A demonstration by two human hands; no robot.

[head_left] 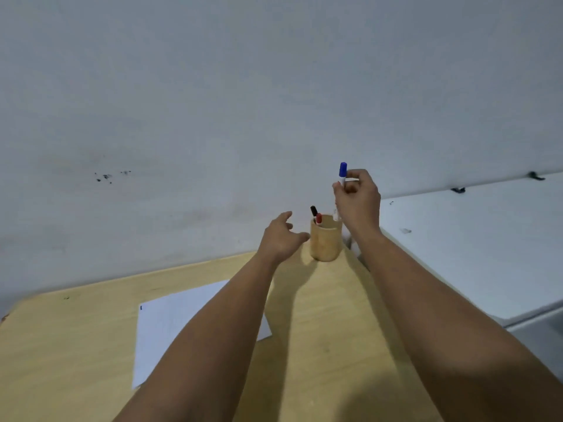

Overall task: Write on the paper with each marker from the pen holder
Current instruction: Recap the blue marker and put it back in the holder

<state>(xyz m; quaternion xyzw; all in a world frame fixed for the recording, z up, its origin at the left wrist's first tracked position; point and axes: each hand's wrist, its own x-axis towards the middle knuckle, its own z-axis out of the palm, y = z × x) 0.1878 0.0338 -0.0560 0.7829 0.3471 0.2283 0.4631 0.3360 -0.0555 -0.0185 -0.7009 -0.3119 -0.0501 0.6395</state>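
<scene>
While the right hand (358,196) pinches the blue marker (342,173) upright above the pen holder (325,239), the paper (170,324) lies nearer the person, down-left on the table (61,345); left hand (281,236) open beside the holder.

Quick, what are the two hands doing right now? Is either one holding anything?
Left hand: open, holding nothing, beside the wooden pen holder.
Right hand: closed on the blue-capped marker, held upright above the holder.

One head-worn view looks forward and down over the wooden table (320,330) toward the wall (213,86).
</scene>
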